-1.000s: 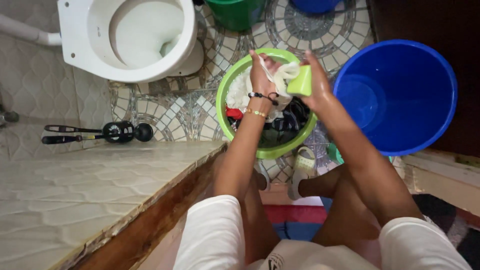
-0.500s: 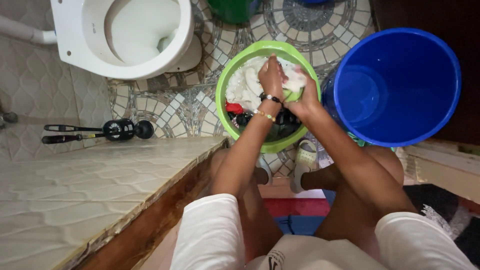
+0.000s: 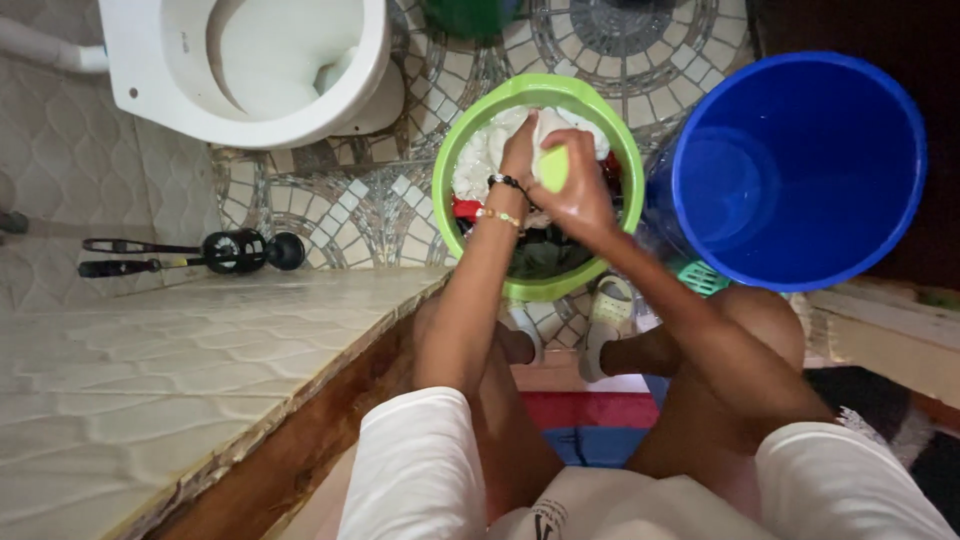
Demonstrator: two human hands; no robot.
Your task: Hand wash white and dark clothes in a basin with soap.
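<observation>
Green soap bar [image 3: 553,167] sits gripped in our right hand [image 3: 575,195] over the lime basin [image 3: 452,160], while our left hand [image 3: 518,155] pinches white cloth [image 3: 478,165], its fingertips hidden.

No packages, labels, signs or screens show anywhere in this view.
</observation>
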